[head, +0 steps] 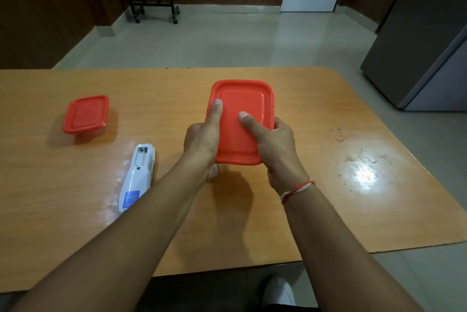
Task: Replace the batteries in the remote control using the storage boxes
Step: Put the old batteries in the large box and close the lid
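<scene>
A storage box with a red lid is held above the middle of the wooden table. My left hand grips its left side with the thumb on the lid. My right hand grips its right side, thumb also on the lid. A white remote control lies face down to the left of my left forearm, its battery compartment open at the far end and looking empty. A second, smaller box with a red lid stands shut at the left of the table.
The table's right part carries a bright glare patch and small dark specks. A grey fridge stands on the floor at the right. A black wheeled frame is at the far wall. A white shoe shows below the table edge.
</scene>
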